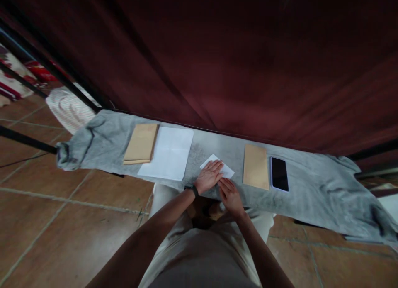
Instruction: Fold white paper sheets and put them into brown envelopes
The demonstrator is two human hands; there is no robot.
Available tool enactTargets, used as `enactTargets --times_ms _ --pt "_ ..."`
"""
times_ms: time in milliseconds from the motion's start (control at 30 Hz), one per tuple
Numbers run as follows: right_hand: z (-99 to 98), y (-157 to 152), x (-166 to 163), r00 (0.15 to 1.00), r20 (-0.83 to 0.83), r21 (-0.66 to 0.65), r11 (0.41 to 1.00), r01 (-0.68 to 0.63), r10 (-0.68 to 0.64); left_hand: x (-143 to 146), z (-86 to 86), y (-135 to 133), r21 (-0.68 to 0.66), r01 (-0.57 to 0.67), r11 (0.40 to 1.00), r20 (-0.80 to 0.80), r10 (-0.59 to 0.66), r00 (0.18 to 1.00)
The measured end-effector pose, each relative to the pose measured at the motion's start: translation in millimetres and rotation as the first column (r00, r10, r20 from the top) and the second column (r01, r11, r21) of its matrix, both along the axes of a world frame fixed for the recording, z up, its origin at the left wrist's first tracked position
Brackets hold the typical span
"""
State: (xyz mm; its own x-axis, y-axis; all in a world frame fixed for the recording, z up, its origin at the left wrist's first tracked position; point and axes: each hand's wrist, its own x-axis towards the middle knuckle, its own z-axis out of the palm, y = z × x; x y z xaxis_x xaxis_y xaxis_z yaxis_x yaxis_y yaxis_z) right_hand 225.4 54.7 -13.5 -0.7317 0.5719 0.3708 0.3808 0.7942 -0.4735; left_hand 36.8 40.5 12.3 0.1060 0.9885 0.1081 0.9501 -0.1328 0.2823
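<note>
Small white angular paper sheet [228,172]: flat on the grey-cloth-covered tabletop [214,140].
Hands: together; left hand [207,178] rests atop it, right hand [231,196] meets its 5 o'clock edge, grip unclear.
Handling: likely light, easily creased; lift by the 3 o'clock corner.

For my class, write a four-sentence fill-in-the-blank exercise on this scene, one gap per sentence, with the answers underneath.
1. The left hand lies on the small ____ paper, with the right hand close beside it.
2. The dark band is worn on the ____ wrist.
3. In this view, the phone lies to the ____ of the single flat tan item.
4. The cloth under the phone is coloured ____.

Missing words: white; left; right; grey.
</note>
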Motion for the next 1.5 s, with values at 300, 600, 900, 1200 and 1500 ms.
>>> enactTargets --times_ms 300,600,900,1200,1500 --pt "5.6 2.1 1.5 0.995 -0.015 -0.051 0.994 0.099 -0.1 -16.0 -4.7 -2.3 0.093 -0.155 0.983 0.041 0.152 0.988" --pt "-0.4 19.8 -6.7 0.947 0.143 0.115 0.956 0.272 -0.287 14.9 -2.0 6.2 0.035 -0.05 0.998 -0.039 0.051 0.998" --pt "-4.4 16.0 -8.9 0.933 0.172 0.171 0.942 0.289 -0.318 16.1 2.0 6.7 0.032 0.043 0.999 -0.09 -0.04 0.995" --pt "-3.4 10.6 -7.7 0.925 0.157 0.157 0.934 0.321 -0.345 15.8 -1.6 6.4 0.027 0.006 1.0 -0.013 -0.005 1.0" --pt "-5.5 3.4 -1.9 0.92 0.124 0.189 0.919 0.346 -0.372 -1.3 -7.2 3.3 0.098 -0.087 0.991 0.076 0.08 0.994"
